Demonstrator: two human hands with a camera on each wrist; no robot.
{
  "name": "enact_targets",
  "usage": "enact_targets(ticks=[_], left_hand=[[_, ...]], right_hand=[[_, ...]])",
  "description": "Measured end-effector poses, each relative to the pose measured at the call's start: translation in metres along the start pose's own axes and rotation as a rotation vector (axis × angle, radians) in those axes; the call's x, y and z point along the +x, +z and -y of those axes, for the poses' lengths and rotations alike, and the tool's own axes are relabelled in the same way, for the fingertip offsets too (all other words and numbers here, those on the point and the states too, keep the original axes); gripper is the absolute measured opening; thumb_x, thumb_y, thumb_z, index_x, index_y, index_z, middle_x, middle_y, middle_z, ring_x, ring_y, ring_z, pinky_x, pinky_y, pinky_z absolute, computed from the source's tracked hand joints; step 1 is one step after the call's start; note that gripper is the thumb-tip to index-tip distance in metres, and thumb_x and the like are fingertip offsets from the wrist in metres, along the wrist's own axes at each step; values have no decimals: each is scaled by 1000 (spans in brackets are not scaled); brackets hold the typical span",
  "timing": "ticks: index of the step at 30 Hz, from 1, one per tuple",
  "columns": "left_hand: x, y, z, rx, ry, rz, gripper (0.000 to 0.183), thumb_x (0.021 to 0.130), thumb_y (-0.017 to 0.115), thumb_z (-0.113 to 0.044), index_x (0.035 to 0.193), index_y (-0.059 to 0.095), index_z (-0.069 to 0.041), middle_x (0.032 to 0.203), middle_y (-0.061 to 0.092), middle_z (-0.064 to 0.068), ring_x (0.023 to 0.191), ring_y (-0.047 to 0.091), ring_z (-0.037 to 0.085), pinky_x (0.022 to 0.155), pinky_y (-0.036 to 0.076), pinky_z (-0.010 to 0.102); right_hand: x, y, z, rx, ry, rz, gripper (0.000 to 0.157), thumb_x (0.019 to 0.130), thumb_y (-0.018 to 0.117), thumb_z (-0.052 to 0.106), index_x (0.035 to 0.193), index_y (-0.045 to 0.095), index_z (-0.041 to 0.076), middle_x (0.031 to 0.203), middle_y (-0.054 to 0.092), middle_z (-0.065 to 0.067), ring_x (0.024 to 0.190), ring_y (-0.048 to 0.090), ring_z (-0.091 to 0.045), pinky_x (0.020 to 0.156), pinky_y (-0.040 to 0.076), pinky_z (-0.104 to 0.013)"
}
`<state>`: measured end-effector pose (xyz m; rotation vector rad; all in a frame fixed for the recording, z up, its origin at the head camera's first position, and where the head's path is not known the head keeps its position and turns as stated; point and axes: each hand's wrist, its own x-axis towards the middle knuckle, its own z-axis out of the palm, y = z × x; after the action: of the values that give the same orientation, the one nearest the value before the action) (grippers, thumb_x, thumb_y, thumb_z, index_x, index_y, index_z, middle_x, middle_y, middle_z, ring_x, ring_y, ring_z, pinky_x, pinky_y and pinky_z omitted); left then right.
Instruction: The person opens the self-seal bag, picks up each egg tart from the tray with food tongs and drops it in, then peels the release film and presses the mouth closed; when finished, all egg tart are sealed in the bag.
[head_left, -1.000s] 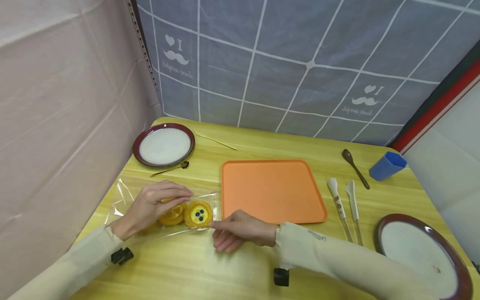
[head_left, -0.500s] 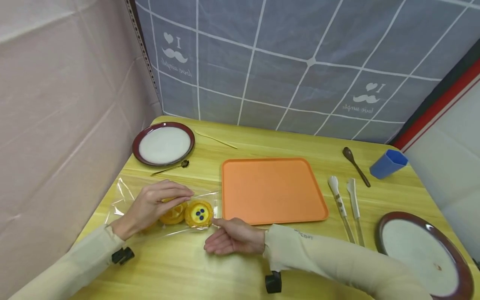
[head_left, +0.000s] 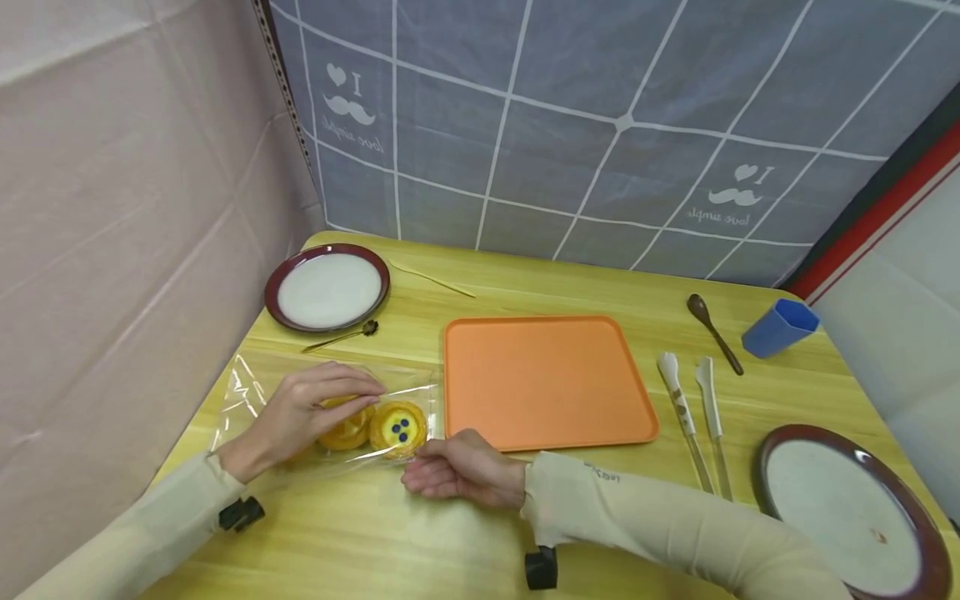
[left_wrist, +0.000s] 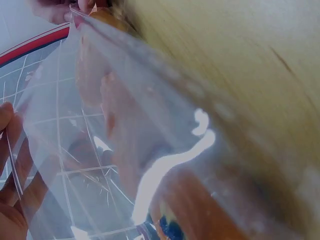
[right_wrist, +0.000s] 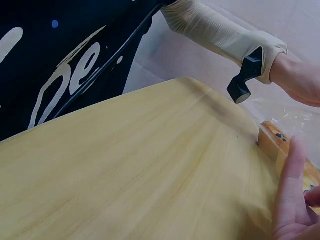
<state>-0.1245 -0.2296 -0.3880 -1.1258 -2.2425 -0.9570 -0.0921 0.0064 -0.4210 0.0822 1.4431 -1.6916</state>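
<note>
Lettering [head_left: 352, 133], mirrored "love simple", beyond clear bag [head_left: 405, 390]

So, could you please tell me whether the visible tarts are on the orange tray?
No, the visible tarts are inside the bag, left of the tray.

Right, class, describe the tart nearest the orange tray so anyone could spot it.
On the table, find the orange tray; just left lies a clear plastic bag. Inside, at its tray-side end, is the tart. Its three dark-blue dots set it apart from the orange-topped tart beside it.
</note>
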Motion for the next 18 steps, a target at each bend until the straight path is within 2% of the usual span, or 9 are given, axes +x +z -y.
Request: enact_targets(ticks=[8, 11, 14, 18], left_hand=[[0, -1, -1, 17, -16, 8, 34, 67, 74, 0, 96, 69, -17, 97, 68, -5, 90, 63, 10, 88, 45, 9], [-2, -3, -1, 31, -44, 37, 31, 69, 73, -3, 96, 69, -18, 98, 67, -6, 91, 62, 10, 88, 44, 9], [-1, -7, -1, 55, -83, 96, 26, 72, 72, -9, 95, 68, -21, 97, 67, -9, 91, 61, 7, 88, 44, 8], [12, -20, 4, 99, -137, 251, 18, 77, 69, -23, 94, 67, -28, 94, 65, -16, 89, 60, 1, 81, 49, 14]], right_hand=[[2, 3, 1, 20, -13, 9, 34, 83, 58, 23, 104, 62, -4, 78, 70, -7, 68, 67, -11, 63, 56, -20], [1, 4, 1, 17, -13, -1, 33, 82, 60, 20, 103, 62, -5, 77, 70, -7, 66, 67, -10, 61, 56, -20], [0, 5, 1, 11, -14, -3, 33, 82, 61, 20, 102, 62, -7, 77, 70, -8, 66, 67, -11, 62, 56, -20], [-1, 6, 2, -4, -21, 3, 33, 82, 61, 20, 101, 63, -6, 79, 70, -9, 67, 67, -11, 62, 56, -21]])
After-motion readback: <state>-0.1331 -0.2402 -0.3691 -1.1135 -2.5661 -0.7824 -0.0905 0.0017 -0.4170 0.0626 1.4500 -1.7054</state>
